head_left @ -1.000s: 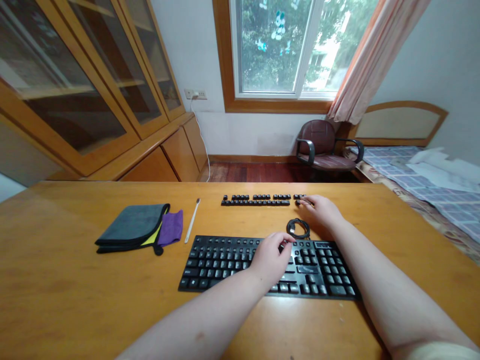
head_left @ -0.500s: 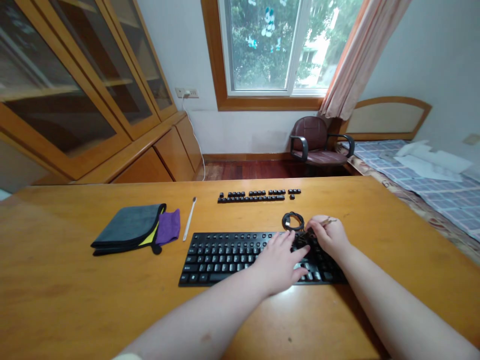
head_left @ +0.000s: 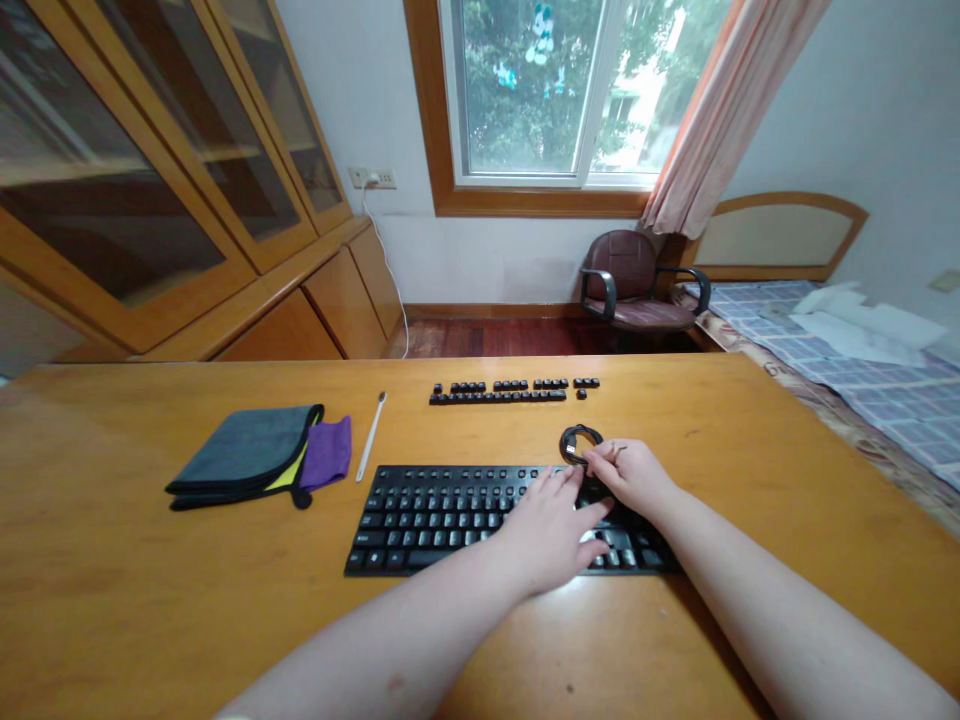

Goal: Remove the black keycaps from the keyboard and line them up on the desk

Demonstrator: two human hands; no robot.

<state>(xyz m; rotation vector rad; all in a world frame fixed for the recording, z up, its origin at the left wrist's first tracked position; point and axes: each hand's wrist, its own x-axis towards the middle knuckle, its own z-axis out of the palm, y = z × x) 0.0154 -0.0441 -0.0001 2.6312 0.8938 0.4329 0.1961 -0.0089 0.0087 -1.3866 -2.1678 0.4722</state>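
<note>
A black keyboard [head_left: 427, 530] lies across the wooden desk, with bare switches along its top row. My left hand [head_left: 551, 525] rests on its right half, fingers spread and palm down, covering some keys. Over the upper right of the keyboard, my right hand [head_left: 626, 475] is closed in a pinch. A thin, brownish tool [head_left: 619, 449] sticks out of this grip; its working end is hidden. Just beyond the fingertips is a coiled black cable [head_left: 568, 437] with a USB plug. Removed keycaps [head_left: 499, 397] stand in two rows farther back.
Left of the keyboard lies a white brush [head_left: 370, 440]. Beside it are a folded grey cloth [head_left: 244, 447] with yellow lining and a purple cloth [head_left: 328, 453]. Past the desk's far edge stand a brown armchair [head_left: 626, 275] and a bed [head_left: 885, 360].
My right hand has shifted left and slightly up, toward the cable, and less of the thin tool shows. My left hand stays spread on the keyboard. The view has moved slightly.
</note>
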